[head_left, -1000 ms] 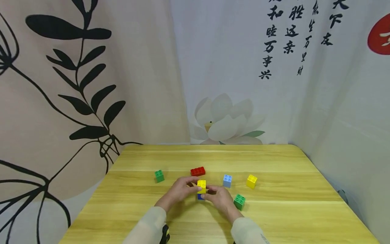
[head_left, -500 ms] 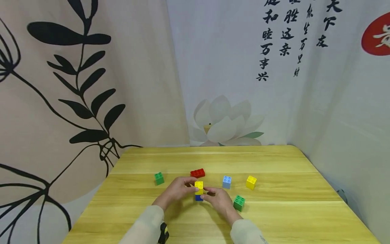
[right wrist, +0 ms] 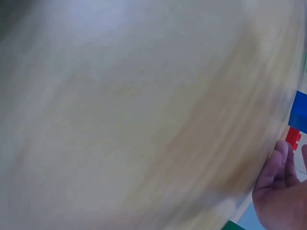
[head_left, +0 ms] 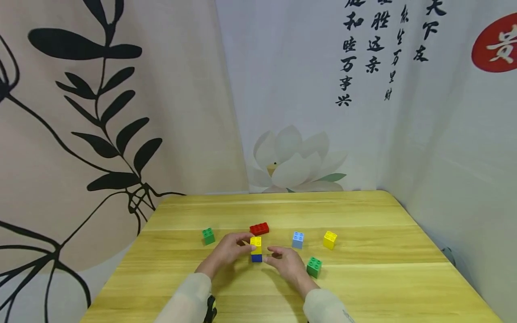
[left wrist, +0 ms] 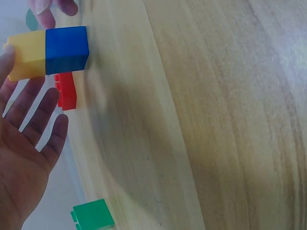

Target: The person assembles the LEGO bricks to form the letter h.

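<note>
My left hand [head_left: 226, 252] pinches a yellow toy brick [head_left: 256, 244] between thumb and fingers. Directly under it a dark blue brick [head_left: 256, 258] is joined on, making an upright two-brick stack. In the left wrist view, the yellow brick [left wrist: 28, 55] and the blue brick [left wrist: 67, 49] lie end to end, the lower fingers spread away from them. I cannot tell whether the stack touches the table. Just right of the stack is my right hand [head_left: 287, 265], its fingers loosely bent around nothing, a small gap from the blue brick.
Loose bricks lie on the wooden table [head_left: 383, 287]: a red one [head_left: 259, 229] behind the stack, a green one [head_left: 208, 236] at left. To the right are a light blue brick [head_left: 298, 240], a yellow one [head_left: 330, 240] and another green one [head_left: 314, 267] beside the right wrist.
The left hand has shifted the stack slightly left. The right fingers, earlier at the stack's side, now stand apart from it. The head view has turned a little.
</note>
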Tool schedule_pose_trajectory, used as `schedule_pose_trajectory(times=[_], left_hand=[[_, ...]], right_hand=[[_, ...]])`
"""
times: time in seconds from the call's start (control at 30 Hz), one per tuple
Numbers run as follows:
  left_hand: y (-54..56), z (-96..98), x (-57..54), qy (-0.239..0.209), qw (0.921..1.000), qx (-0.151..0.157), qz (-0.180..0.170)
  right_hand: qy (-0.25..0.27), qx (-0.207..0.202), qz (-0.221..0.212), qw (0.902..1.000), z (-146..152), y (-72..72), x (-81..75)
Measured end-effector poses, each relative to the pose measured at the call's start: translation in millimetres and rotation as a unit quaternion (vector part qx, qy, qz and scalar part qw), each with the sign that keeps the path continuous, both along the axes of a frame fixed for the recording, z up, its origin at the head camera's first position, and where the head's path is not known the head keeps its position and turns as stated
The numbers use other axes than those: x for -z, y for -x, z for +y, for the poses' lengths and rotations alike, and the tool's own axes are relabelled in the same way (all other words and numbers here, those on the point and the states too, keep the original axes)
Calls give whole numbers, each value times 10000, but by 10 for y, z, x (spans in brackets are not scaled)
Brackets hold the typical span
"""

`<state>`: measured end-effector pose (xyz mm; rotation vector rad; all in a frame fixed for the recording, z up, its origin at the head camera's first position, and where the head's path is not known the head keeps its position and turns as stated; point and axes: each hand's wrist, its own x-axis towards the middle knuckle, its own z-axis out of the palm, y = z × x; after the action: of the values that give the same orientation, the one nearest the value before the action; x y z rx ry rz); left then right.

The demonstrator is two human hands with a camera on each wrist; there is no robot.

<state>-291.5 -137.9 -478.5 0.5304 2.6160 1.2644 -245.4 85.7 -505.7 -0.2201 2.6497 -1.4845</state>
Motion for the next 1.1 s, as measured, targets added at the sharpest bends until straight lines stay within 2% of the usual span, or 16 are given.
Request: schedule_pose_trajectory(times=[0.13, 0.33, 0.57, 0.67, 0.83, 1.1], left_hand=[[-4, 19, 28, -101, 9999, -32, 21], [-2, 69, 15, -110, 9999, 74, 99], [-14, 57, -76, 156, 9997, 146, 80], [-8, 43, -129, 260, 9994, 142, 165], [25, 29, -166, 346, 9984, 306, 340], [49, -122, -168, 380, 9985, 318, 229]], right_hand=[[138, -8, -109, 9998, 16, -9, -37], [360, -27, -114, 9993, 65, -23, -93], [209, -180, 264, 9993, 45, 9, -202], [293, -213, 337, 9988, 48, 28, -272], [450, -67, 273, 9986, 131, 38, -389], [334, 306, 506, 9977, 458, 66, -552]])
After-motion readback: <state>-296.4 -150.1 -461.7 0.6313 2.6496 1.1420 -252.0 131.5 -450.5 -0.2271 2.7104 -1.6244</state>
